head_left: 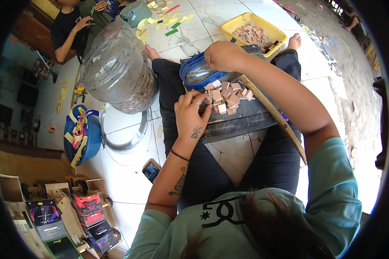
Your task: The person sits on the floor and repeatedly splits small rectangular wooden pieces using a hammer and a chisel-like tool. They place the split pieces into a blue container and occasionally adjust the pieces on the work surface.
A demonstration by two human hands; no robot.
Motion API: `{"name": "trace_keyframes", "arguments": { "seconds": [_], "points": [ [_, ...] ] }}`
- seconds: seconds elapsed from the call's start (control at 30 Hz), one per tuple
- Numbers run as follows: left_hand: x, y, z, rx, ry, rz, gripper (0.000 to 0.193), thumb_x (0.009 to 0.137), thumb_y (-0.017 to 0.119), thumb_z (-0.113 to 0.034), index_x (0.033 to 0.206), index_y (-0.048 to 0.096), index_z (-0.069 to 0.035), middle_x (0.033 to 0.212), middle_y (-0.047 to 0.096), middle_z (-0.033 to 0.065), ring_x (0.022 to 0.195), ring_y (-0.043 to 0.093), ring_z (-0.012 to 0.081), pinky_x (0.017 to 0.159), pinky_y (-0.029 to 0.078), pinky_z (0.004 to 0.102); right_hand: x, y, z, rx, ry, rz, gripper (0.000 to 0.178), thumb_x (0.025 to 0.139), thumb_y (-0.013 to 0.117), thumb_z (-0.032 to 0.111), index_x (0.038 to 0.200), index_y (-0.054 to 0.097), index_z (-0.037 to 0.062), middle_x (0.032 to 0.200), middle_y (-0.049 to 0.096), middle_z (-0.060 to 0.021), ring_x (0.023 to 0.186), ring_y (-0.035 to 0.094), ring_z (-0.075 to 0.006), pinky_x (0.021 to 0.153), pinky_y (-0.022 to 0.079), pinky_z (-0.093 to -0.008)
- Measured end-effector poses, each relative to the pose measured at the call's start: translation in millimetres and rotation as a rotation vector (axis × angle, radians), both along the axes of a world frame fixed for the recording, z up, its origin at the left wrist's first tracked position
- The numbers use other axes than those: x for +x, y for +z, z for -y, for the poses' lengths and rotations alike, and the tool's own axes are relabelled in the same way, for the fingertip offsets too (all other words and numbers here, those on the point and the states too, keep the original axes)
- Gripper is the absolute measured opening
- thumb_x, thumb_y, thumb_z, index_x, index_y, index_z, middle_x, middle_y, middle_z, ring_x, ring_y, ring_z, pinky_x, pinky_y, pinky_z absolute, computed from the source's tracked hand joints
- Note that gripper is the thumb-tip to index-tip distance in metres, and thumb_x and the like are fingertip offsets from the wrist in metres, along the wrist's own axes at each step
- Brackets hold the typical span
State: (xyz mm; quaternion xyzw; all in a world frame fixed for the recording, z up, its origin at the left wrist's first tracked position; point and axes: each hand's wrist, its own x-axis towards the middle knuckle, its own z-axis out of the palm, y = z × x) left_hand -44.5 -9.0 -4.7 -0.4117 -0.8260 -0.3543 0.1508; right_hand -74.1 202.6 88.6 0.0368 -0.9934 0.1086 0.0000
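Observation:
Small wooden blocks (229, 96) lie in a loose pile on a worn black slab (222, 126) between my legs. At the pile's left edge my left hand (189, 113) rests with curled fingers, thumb and forefinger closed about one small block (208, 100). Just behind the pile stands a blue oval tub (186, 69) of thin metal nails (199, 74). Over its right side my right hand (224, 56) is closed, fingertips down toward the nails; what they pinch is hidden. A wooden stick (270, 111) slants from beside the pile across my right thigh.
Farther back, a yellow basin (282, 35) holds many more blocks. To the left stand a large clear plastic jar (112, 64), a wire coil (124, 144), a blue bucket (93, 140) of strips and a phone (151, 171). Another person (69, 32) sits at upper left.

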Motion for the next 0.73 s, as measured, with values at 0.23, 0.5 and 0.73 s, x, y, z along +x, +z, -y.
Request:
{"name": "trace_keyframes", "arguments": {
  "seconds": [0.23, 0.5, 0.73],
  "points": [
    [5, 6, 6, 0.144, -0.033, 0.152, 0.022, 0.072, 0.079, -0.009, 0.086, 0.063, -0.005, 0.086, 0.063, 0.0059, 0.077, 0.058, 0.0204, 0.073, 0.044, 0.0336, -34, -18, 26, 0.180, -0.121, 0.207, 0.028, 0.074, 0.069, 0.013, 0.098, 0.073, 0.0007, 0.102, 0.070, -0.0200, 0.096, 0.069, -0.0331, 0.080, 0.056, -0.0420],
    [38, -11, 24, 0.431, -0.138, 0.559, 0.016, 0.083, 0.073, -0.003, 0.097, 0.066, 0.001, 0.079, 0.063, 0.0048, 0.066, 0.060, 0.0078, 0.058, 0.046, 0.0215, -31, -26, -10, -0.190, -0.047, 0.092, 0.026, 0.070, 0.075, 0.018, 0.090, 0.075, 0.0015, 0.093, 0.071, -0.0190, 0.086, 0.070, -0.0287, 0.075, 0.055, -0.0367],
    [52, -7, 24, 0.307, -0.116, 0.465, 0.018, 0.084, 0.074, -0.007, 0.099, 0.067, -0.003, 0.098, 0.069, 0.0088, 0.075, 0.068, 0.0177, 0.071, 0.052, 0.0280, -11, -33, -29, -0.971, -0.160, -0.081, 0.013, 0.075, 0.075, 0.019, 0.085, 0.079, 0.0117, 0.087, 0.074, -0.0104, 0.081, 0.070, -0.0259, 0.075, 0.055, -0.0396]
  ]
}}
